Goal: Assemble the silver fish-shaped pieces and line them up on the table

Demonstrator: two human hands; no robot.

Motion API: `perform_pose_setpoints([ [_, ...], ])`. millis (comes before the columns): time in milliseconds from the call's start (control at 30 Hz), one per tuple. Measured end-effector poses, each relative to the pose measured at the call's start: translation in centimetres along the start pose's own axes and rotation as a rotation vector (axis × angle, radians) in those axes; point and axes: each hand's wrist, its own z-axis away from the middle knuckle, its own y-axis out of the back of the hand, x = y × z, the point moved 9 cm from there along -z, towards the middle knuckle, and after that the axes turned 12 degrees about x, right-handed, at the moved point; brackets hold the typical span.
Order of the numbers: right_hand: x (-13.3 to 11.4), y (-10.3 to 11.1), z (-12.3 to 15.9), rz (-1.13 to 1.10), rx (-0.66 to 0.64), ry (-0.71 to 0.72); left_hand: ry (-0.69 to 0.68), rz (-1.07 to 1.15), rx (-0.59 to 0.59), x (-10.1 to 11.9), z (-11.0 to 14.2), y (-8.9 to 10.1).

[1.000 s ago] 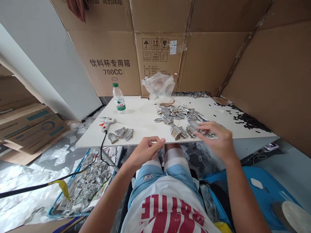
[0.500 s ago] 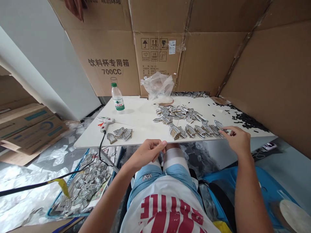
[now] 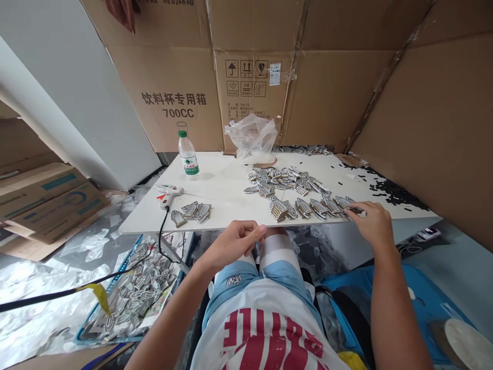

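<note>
A white table (image 3: pixel 227 190) carries a heap of small grey striped pieces (image 3: pixel 283 179), and a row of the same pieces (image 3: pixel 308 207) runs along its front edge. My right hand (image 3: pixel 372 222) rests at the right end of that row, fingertips pinched on the last piece (image 3: pixel 352 208). My left hand (image 3: pixel 231 241) hovers just below the table's front edge over my lap, fingers curled with thumb against forefinger; nothing shows in it. A small group of the pieces (image 3: pixel 192 211) lies at the table's front left beside a white glue gun (image 3: pixel 168 195).
A water bottle (image 3: pixel 188 155) and a clear plastic bag (image 3: pixel 252 136) stand at the back. Black scraps (image 3: pixel 389 190) cover the right side. Cardboard walls (image 3: pixel 331 87) enclose the table. More pieces fill a tray on the floor (image 3: pixel 134 293); the glue gun's cord (image 3: pixel 162 241) hangs down.
My right hand swept from the middle of the row to its right end and settled there, fingers on the last piece. The left hand has barely moved.
</note>
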Motion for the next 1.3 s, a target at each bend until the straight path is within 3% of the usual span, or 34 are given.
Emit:
perform_pose_setpoints([
  [533,0.3,-0.7,0.6,0.013,-0.049,-0.053,0.016,0.000,0.015,0.2,0.2,0.1],
  [700,0.0,0.1,0.3,-0.035,-0.046,-0.048,0.002,-0.007,0.028,0.1,0.1,0.3],
  [900,-0.3,2.1,-2.2,-0.035,0.103,-0.086,0.147,0.154,0.011,-2.0,-0.5,0.3],
  [967,-0.5,0.5,-4.1,-0.021,0.019,-0.088,0.163,0.178,0.000,-2.4,-0.6,0.2],
  [1133,-1.1,-6.5,-9.1,-0.022,-0.286,-0.079,0.132,0.118,0.008,-2.4,-0.7,0.3],
  [1300,-1.6,-11.6,-11.0,0.019,-0.435,-0.074,0.208,0.272,0.140,-3.2,-1.4,1.3],
])
